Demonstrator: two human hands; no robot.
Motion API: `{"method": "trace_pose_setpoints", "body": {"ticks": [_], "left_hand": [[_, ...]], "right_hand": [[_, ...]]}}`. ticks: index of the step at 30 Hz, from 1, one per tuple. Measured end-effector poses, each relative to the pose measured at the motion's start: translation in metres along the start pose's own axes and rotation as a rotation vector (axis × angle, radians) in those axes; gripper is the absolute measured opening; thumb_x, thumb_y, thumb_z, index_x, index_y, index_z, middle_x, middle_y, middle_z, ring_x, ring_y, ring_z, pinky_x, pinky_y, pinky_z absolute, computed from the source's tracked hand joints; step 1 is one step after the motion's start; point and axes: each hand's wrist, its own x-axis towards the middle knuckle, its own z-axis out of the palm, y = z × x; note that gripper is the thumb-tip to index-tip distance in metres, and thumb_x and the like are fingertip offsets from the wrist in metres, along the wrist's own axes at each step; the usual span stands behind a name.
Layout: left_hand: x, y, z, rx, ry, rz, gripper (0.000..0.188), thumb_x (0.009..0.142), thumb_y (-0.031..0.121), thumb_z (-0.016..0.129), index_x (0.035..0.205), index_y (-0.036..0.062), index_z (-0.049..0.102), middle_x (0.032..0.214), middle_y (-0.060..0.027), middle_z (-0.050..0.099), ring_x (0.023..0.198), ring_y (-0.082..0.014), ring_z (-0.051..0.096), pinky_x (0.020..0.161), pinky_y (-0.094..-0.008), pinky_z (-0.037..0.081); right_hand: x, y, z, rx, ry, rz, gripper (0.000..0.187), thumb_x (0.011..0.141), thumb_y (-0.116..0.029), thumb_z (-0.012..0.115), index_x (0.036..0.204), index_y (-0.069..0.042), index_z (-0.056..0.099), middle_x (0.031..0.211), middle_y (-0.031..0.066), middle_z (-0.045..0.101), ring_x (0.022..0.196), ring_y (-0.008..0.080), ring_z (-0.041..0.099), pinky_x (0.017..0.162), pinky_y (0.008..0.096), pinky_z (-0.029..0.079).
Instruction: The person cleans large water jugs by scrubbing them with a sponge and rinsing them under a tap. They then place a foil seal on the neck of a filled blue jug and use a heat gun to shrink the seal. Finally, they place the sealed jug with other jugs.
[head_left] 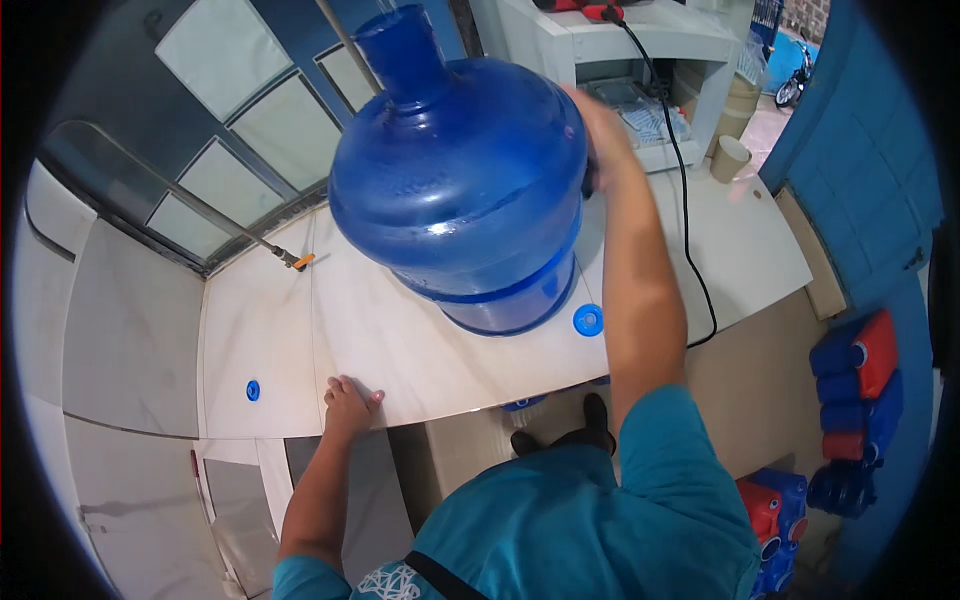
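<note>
A large translucent blue water jug [460,170] stands on the white counter, its neck up and uncapped as far as I can see. My right hand [603,140] is at the jug's far right side, blurred, its fingers mostly hidden. A small dark patch shows beneath that hand; I cannot make out what it is. At the counter's front edge rests my left hand [350,405], fingers bent but apart, holding nothing. One round blue cap [588,320] lies by the jug's base, close to my right forearm. Another blue cap [253,390] lies left of my left hand.
A metal pipe with an orange-handled tap [298,262] reaches over the white counter [400,370]. On a white shelf unit [640,45] sits a red and black tool [590,10]; a black cord [685,220] runs down across the counter. Blue and red containers [855,370] are stacked at right.
</note>
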Motion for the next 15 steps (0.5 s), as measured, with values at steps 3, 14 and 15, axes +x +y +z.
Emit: {"method": "trace_pose_setpoints", "body": {"ticks": [3, 14, 15], "left_hand": [[0.002, 0.003, 0.001, -0.012, 0.016, 0.016, 0.101, 0.089, 0.062, 0.055, 0.145, -0.0145, 0.022, 0.150, -0.0383, 0.022, 0.133, -0.0564, 0.031, 0.106, -0.0546, 0.040], [-0.008, 0.001, 0.000, -0.047, 0.009, -0.023, 0.101, 0.087, 0.061, 0.060, 0.145, -0.0139, 0.024, 0.149, -0.0369, 0.024, 0.135, -0.0539, 0.031, 0.106, -0.0531, 0.041], [-0.005, 0.000, -0.001, -0.043, 0.004, -0.017, 0.100, 0.087, 0.061, 0.060, 0.144, -0.0136, 0.025, 0.149, -0.0368, 0.024, 0.135, -0.0539, 0.031, 0.106, -0.0530, 0.041]], "right_hand": [[0.009, -0.057, 0.025, -0.300, -0.097, -0.241, 0.036, 0.097, -0.022, 0.047, 0.122, -0.006, 0.066, 0.110, 0.0108, 0.068, 0.098, 0.0165, 0.065, 0.081, 0.0317, 0.055], [-0.151, -0.002, 0.177, -1.611, -0.101, -1.167, 0.040, 0.084, -0.017, 0.060, 0.122, -0.003, 0.064, 0.130, 0.0223, 0.055, 0.120, 0.0464, 0.050, 0.101, 0.0600, 0.037], [-0.138, 0.002, 0.198, -1.679, -0.168, -1.140, 0.039, 0.084, -0.018, 0.062, 0.119, -0.001, 0.065, 0.130, 0.0228, 0.055, 0.120, 0.0463, 0.050, 0.102, 0.0615, 0.036]]}}
